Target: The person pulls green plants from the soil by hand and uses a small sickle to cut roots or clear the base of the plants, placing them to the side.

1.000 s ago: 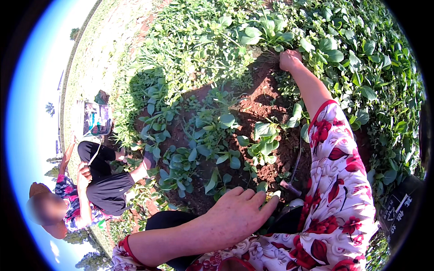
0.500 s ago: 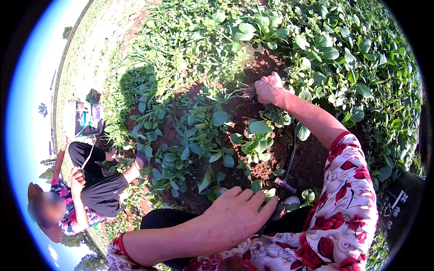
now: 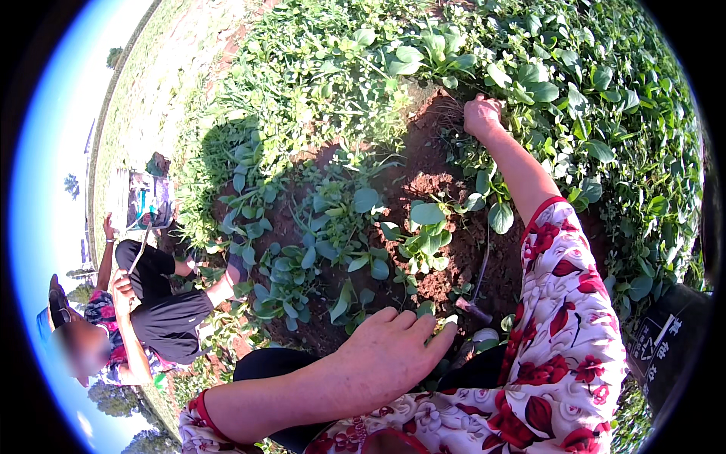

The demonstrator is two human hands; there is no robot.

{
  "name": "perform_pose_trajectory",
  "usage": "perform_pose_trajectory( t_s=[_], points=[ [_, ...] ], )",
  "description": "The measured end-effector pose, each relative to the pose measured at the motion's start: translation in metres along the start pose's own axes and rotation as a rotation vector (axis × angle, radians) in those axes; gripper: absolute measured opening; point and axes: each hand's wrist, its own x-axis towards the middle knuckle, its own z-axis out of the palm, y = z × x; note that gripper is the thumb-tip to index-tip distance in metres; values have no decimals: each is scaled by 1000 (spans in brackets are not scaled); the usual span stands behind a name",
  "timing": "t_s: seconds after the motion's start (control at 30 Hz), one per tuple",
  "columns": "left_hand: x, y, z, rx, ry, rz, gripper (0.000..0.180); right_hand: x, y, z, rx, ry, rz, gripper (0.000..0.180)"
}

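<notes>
At the far side of a bare soil patch, my right hand is closed low among the leafy plants. Fine, dry-looking roots stick out beside it, apparently from a weed clump in the fist; the fingers are partly hidden. My left hand lies back-up over my dark-trousered knee, fingers loosely apart, holding nothing. Between the hands grows a broad-leaved green seedling. On the soil past my left fingertips lies a thin-shafted hand tool with a brownish end.
Dense leafy greens cover the right and far ground. More low plants grow to the left. A black printed bag stands at my right. A co-worker sits at the left, holding a stick-like handle beside a crate.
My right hand has moved farther away and to the right, from over the bare soil to the plants at its edge. My left hand stays put. The co-worker's head has shifted.
</notes>
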Motion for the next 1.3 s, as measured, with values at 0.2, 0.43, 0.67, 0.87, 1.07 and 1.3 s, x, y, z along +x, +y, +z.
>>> perform_pose_trajectory(
  t_s=[0.2, 0.43, 0.67, 0.87, 1.07, 1.3],
  points=[
    [6, 1, -1, -1, -22, -11, 52, 10, 11, 3, 133, 137, 241, 35],
    [6, -2, 0, -8, -34, -1, 53, 27, 34, -11, 138, -72, 170, 34],
    [6, -6, 0, -23, -50, 6, 56, 15, 45, -11, 293, 1, 78, 36],
    [11, -10, -1, -26, -39, 38, 59, 1, 34, 4, 154, 54, -38, 31],
    [12, -9, -2, -41, -55, 52, 57, -37, -11, -1, 132, 8, -230, 25],
    [7, -2, -2, 6, -60, 37, 51, 13, 13, -4, -139, 179, -183, 21]
  ],
)
